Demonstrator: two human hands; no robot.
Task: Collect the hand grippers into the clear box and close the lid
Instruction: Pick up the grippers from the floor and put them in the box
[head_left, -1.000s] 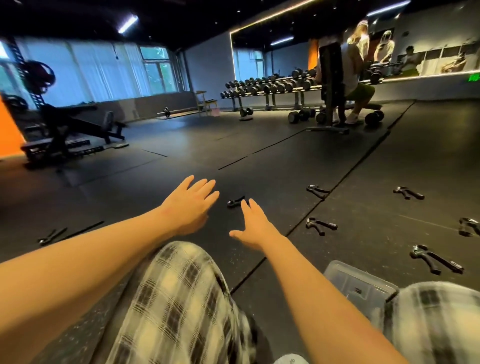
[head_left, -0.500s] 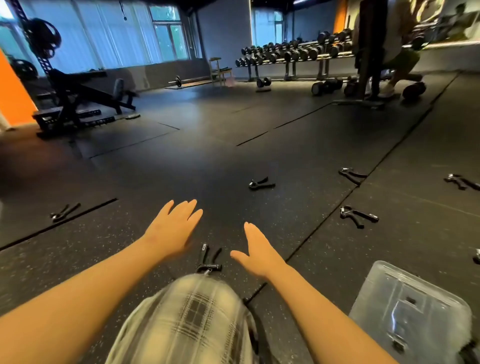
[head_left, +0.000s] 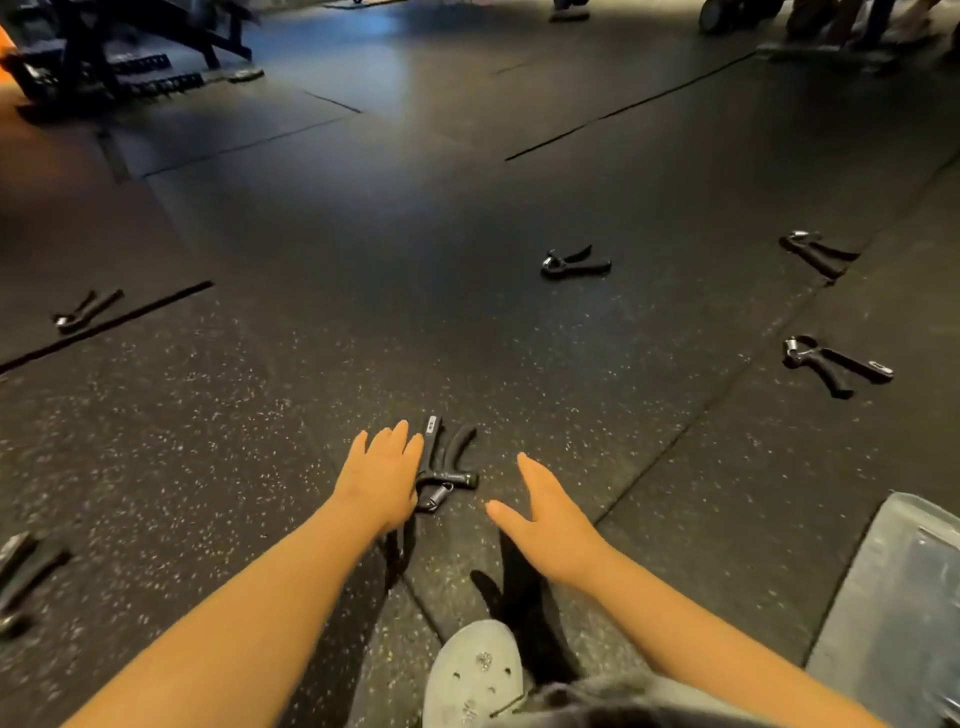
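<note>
Dark speckled rubber gym floor. The left hand (head_left: 382, 473) lies flat, fingers straight, against the nearest black spring hand gripper (head_left: 444, 465). The right hand (head_left: 550, 514) hovers spread and empty just right of it. Six grippers show: also a centre gripper (head_left: 574, 264), upper-right gripper (head_left: 815, 254), lower-right gripper (head_left: 831, 364), left gripper (head_left: 85, 310) and blurred edge gripper (head_left: 21, 571). The clear plastic box (head_left: 893, 597) sits lower right, its contents unreadable.

A single wide-angle view, from the person's head, faces forward and steeply down at the speckled floor (head_left: 519, 364). The left hand (head_left: 382, 478) and right hand (head_left: 550, 525) lie near the lens, low in frame.
</note>
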